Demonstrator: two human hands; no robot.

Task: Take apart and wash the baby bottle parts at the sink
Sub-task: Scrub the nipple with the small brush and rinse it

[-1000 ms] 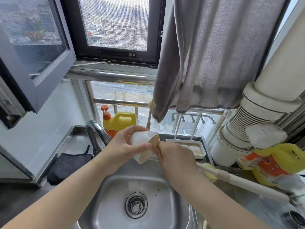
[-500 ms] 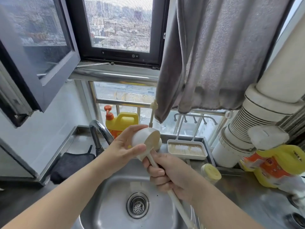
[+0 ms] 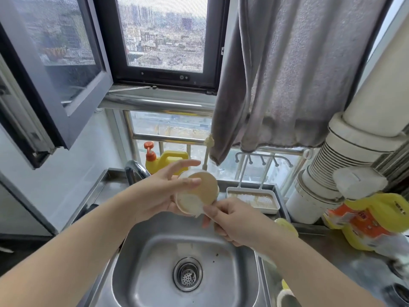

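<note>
Above a steel sink (image 3: pixel 241 282), a person is scrubbing a bottle part (image 3: pixel 197 191), held over the basin; next, I judge, comes rinsing. The left hand (image 3: pixel 159 193) cradles it with loosely spread fingers, while the right hand (image 3: pixel 234 220) grips a brush (image 3: pixel 194 206) pushed inside.

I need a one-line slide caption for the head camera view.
Over the steel sink, the left hand holds a bottle part while the right hand scrubs inside.

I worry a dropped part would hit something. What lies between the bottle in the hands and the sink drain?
Nothing in the head view: below the bottle is only bare steel basin down to the drain, with a few dark specks.
</note>
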